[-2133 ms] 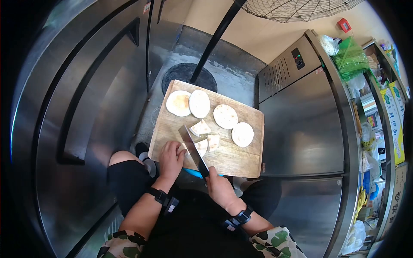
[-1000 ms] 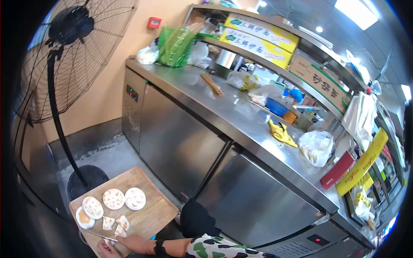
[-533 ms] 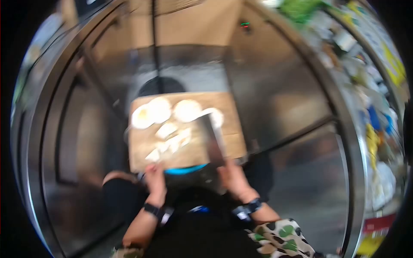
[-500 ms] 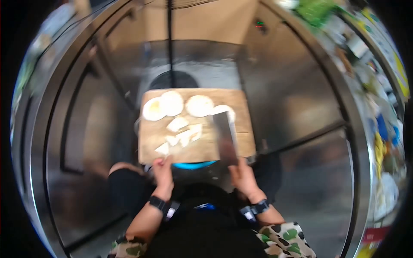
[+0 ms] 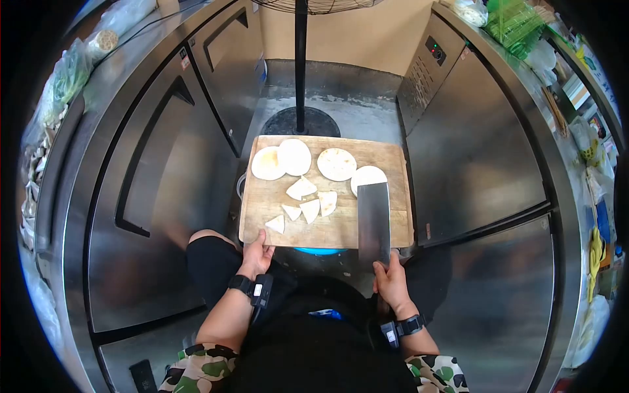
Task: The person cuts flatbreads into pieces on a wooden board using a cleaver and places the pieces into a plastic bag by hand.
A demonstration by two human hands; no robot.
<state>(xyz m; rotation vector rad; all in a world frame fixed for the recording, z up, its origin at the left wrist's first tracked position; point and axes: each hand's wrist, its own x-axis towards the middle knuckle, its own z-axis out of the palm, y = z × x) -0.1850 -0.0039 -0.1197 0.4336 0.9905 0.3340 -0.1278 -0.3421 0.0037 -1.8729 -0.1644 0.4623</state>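
Observation:
My right hand [image 5: 392, 281] is closed around the handle of a cleaver [image 5: 373, 219]. Its broad blade lies over the right side of a wooden cutting board [image 5: 347, 229], overlapping the near part of a round flatbread [image 5: 368, 177]. At the board's front left edge, my left hand [image 5: 257, 253] grips the board, thumb on top. Just beyond the thumb is a cut wedge of flatbread [image 5: 276, 224]. Several more wedges [image 5: 310, 210] are scattered in the middle. Whole flatbreads [image 5: 337, 164] sit along the far side, two overlapping at the left [image 5: 268, 163].
Steel refrigerated counters [image 5: 154, 196] flank both sides, with bags and goods on top. A standing fan's round base [image 5: 300, 122] is beyond the board. Part of a blue object [image 5: 320, 251] shows under the board's front edge.
The view has steadied and shifted, so the board appears farther right. The cleaver has turned from a slant to nearly straight. The bread stays on the board.

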